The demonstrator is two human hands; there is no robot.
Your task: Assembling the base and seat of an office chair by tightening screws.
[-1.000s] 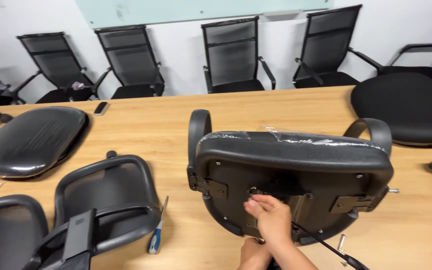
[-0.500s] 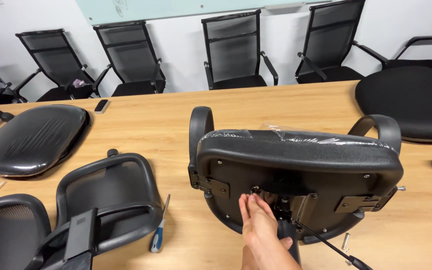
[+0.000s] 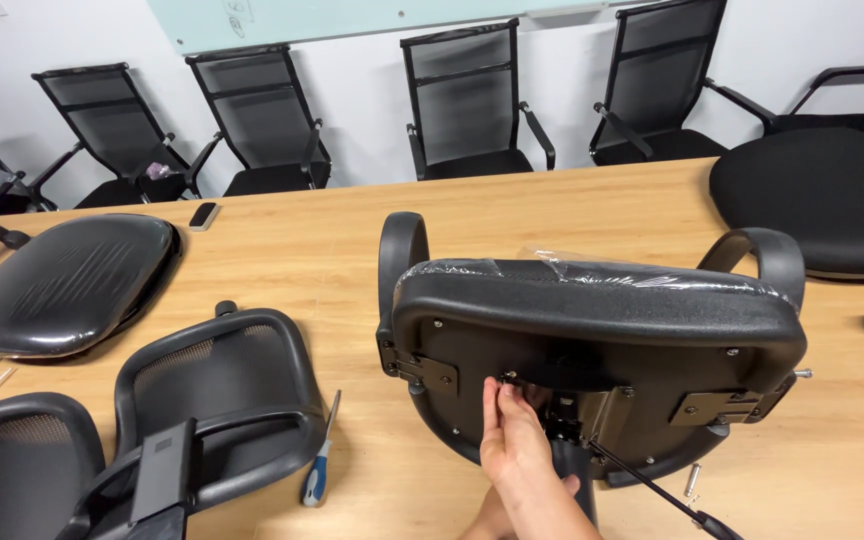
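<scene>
One forearm rises from the bottom edge, just right of centre, and ends in a hand (image 3: 514, 440) held upright against the underside of the seat (image 3: 592, 330). Which of the person's hands it is cannot be told for sure; it reads as the left. The fingers (image 3: 500, 392) are pinched loosely together at a small fitting beside the metal mechanism (image 3: 577, 405) in the middle of the seat's underside, so the hand is mostly closed on something too small to make out. The other hand shows only as a sliver below the first, and its state cannot be told.

The seat stands on edge on the wooden table (image 3: 352, 260), armrests pointing away, clear plastic wrap across its top edge. A black lever (image 3: 652, 490) runs from the mechanism toward the lower right, and a bolt (image 3: 690, 480) lies just beside it. Left of the seat lies a screwdriver (image 3: 318, 465), then mesh backrests (image 3: 217, 400), then another seat pad (image 3: 67, 280). A third pad (image 3: 822, 195) lies to the seat's upper right. Beyond the table, office chairs (image 3: 467, 100) line a white wall.
</scene>
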